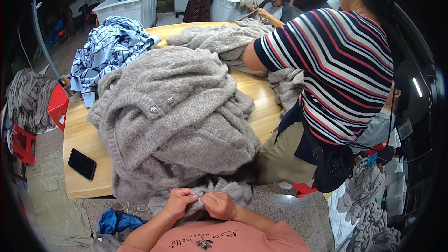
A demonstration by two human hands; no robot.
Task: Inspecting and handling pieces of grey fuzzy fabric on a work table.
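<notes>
The fingers [190,199] of the left hand [178,203] are pinched on a fold of the grey knit garment [219,190] lying in the person's lap, and the right hand [219,205] is clenched on the same fold just beside it, knuckles up, the two hands nearly touching. The garment sits at the near edge of the counter [83,136], bunched under both hands.

The wooden counter is round-edged and pale, and takes up the middle of the view. On it rests a large heap of grey knitwear [172,116], fuzzy, with two small shiny buttons on one band; it hangs over the near edge toward the hands. A second, flatter grey pile [219,39] lies further back. At the counter's right side a person in a striped shirt [336,65] leans over it, arm reaching into that far pile. At the left rear lies a blue-and-white striped bundle [109,49]. White bins [135,4] stand beyond the counter, with other people by them. A red stool [57,105] stands by the left edge, more grey cloth draped near it. A black phone [82,164] lies flat on the bare wood, near the left corner, apart from the heap.
</notes>
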